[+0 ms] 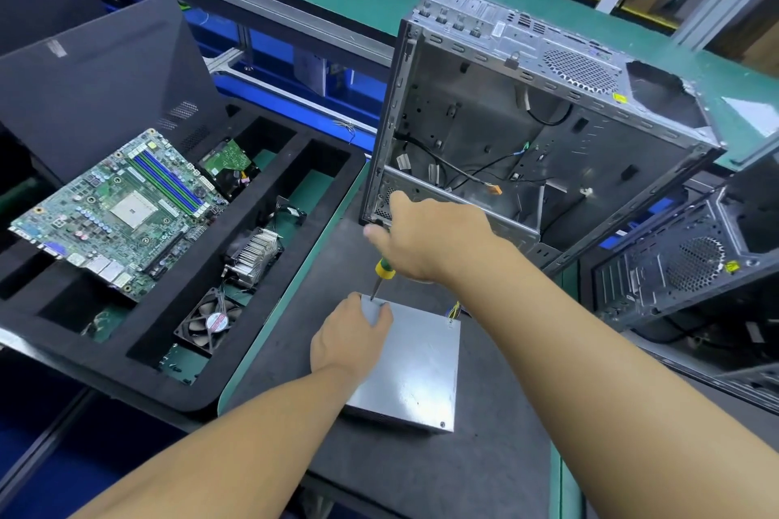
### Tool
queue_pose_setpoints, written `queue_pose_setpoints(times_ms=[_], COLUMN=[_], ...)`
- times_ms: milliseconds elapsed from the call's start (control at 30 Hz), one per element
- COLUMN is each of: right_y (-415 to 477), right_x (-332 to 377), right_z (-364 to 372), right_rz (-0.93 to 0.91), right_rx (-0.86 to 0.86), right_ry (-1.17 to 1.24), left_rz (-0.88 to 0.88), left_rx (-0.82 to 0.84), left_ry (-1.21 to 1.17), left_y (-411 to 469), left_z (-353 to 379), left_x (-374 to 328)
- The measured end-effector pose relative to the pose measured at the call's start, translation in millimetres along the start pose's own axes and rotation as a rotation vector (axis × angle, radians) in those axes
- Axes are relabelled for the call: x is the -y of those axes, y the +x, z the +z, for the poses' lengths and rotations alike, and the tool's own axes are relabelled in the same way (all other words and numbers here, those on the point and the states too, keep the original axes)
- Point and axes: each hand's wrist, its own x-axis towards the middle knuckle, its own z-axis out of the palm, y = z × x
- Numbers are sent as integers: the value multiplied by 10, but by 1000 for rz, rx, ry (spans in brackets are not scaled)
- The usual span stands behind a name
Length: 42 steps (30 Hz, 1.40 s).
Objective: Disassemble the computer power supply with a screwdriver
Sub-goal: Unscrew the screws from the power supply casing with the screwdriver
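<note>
The flat grey metal power supply box is laid on the dark mat toward the near edge of the counter. Its far left corner is gripped by the left hand, evidently to steady it. The green-and-yellow-handled screwdriver is clasped in the right hand, tip set at that corner, where a screw is judged to sit. An open silver computer case is stood behind.

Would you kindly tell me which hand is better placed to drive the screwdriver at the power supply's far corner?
The right hand: it grips the screwdriver, whose tip sits at that corner of the power supply. The left hand holds the casing there, steadying it.
</note>
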Motion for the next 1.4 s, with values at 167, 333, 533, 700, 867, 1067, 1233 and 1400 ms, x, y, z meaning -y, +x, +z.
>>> queue_pose_setpoints(times_ms=[167,333,533,700,867,1067,1233,1400], right_y=[-4,-16,-28,-43,-78,-32,-22,15], right_x=[-33,-7,18,37,81,16,-1,-26], right_z=[29,8,51,19,29,18,31,83], right_rz=[-58,-14,-72,-90,24,-27,54,-29], right_rx=[-31,73,-134,76,-41,33,-48,-105], right_ry=[18,121,-100,304,-31,220,66,83], left_rz=[5,10,5,6,9,5,15,20], left_rx=[2,4,-3,1,9,8,-3,2], left_ry=[-11,-19,-29,-27,-26,-18,-5,-13], left_y=[-4,-14,-5,-19,-34,-37,-37,-34], left_z=[-4,-20,-6,-15,-34,-42,-41,-39], left_x=[8,-9,2,-7,-17,-27,-38,-20])
